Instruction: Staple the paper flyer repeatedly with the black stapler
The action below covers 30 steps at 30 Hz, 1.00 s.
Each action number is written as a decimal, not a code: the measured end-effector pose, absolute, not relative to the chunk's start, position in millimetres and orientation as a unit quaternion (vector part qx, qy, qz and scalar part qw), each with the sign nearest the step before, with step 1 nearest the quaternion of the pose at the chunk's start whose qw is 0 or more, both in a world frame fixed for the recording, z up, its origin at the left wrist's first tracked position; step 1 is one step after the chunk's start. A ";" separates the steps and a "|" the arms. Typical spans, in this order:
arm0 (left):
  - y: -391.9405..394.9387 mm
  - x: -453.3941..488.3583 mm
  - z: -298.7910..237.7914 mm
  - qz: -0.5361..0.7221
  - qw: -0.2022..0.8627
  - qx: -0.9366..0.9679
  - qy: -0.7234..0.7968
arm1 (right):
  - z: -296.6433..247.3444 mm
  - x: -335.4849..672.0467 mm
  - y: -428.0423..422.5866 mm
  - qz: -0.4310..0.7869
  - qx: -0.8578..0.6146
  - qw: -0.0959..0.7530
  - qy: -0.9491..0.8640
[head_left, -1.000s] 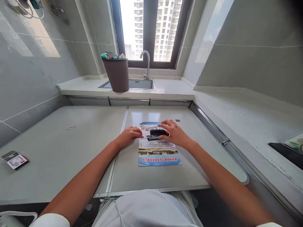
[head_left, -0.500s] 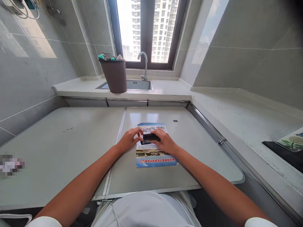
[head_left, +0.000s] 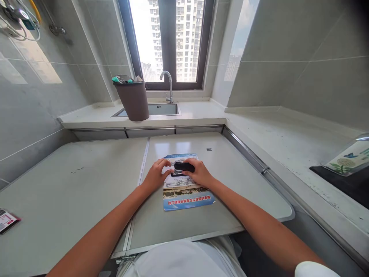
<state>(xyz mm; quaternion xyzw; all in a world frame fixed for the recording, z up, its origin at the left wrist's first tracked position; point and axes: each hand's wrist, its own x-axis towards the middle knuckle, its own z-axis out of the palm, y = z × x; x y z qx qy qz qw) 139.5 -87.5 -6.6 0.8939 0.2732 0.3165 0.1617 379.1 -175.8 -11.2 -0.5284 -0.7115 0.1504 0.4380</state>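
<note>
A black stapler [head_left: 184, 166] lies over a printed leaflet [head_left: 187, 200] on the table. Its upper part is lifted, and a metal strip shows between it and the base. My right hand [head_left: 198, 172] grips the stapler from the right, fingers on top and thumb low at its side. At the stapler's left end is my left hand [head_left: 158, 172], its thumb and forefinger curved and apart. The thumb tip is close against the stapler; whether it touches is unclear. Two short staple strips [head_left: 209, 149] rest beyond the leaflet.
Loose staples [head_left: 77, 169] are scattered on the left half of the folding table [head_left: 106, 184]. A pink-and-white card or packet [head_left: 8, 221] lies at the left edge. Behind stand a brown bin [head_left: 134, 102] and a sink with a faucet [head_left: 170, 86]. A clear pouch [head_left: 348, 157] sits on the right counter.
The stapler's upper part has risen from its base, exposing metal inside. My right hand keeps its grip, and my left hand stays at the left end. The camera view has shifted slightly.
</note>
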 end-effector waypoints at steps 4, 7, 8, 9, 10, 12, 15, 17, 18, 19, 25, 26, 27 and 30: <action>-84.4 138.8 -13.4 0.247 0.121 0.925 0.262 | -9.7 391.9 -172.7 0.165 -0.547 0.402 -0.715; -82.3 134.9 -18.7 0.185 0.102 0.946 0.247 | -6.8 399.0 -176.2 0.167 -0.538 0.370 -0.739; -81.9 134.0 -20.1 0.169 0.097 0.950 0.245 | -6.0 400.2 -177.4 0.169 -0.531 0.364 -0.746; -81.6 133.4 -21.4 0.156 0.094 0.953 0.242 | -5.4 401.0 -178.3 0.168 -0.525 0.359 -0.753; -81.3 133.1 -22.4 0.145 0.091 0.955 0.241 | -5.1 401.7 -178.7 0.167 -0.521 0.354 -0.759; -80.9 133.1 -23.3 0.127 0.086 0.958 0.241 | -4.6 403.9 -178.1 0.159 -0.527 0.351 -0.758; -80.0 133.4 -22.2 0.117 0.087 0.958 0.246 | -2.8 415.2 -174.9 0.138 -0.563 0.373 -0.725; -79.3 133.0 -20.5 0.117 0.087 0.956 0.253 | -0.3 430.0 -173.2 0.105 -0.606 0.405 -0.677; -78.8 132.5 -19.7 0.118 0.085 0.955 0.257 | 1.1 439.2 -172.8 0.081 -0.632 0.414 -0.650; -78.2 132.0 -18.9 0.119 0.083 0.954 0.262 | 2.4 449.1 -172.7 0.055 -0.659 0.414 -0.625; -74.3 128.2 -18.4 0.138 0.102 0.946 0.275 | 3.5 499.9 -175.9 0.009 -0.772 0.336 -0.539; -73.8 127.9 -19.0 0.140 0.105 0.945 0.275 | 3.0 504.3 -176.7 0.023 -0.774 0.323 -0.544; -73.3 127.7 -19.8 0.141 0.106 0.945 0.275 | 2.8 507.2 -177.4 0.040 -0.769 0.311 -0.557; -71.9 127.4 -22.5 0.144 0.106 0.946 0.271 | 4.4 507.9 -180.2 0.099 -0.718 0.297 -0.622</action>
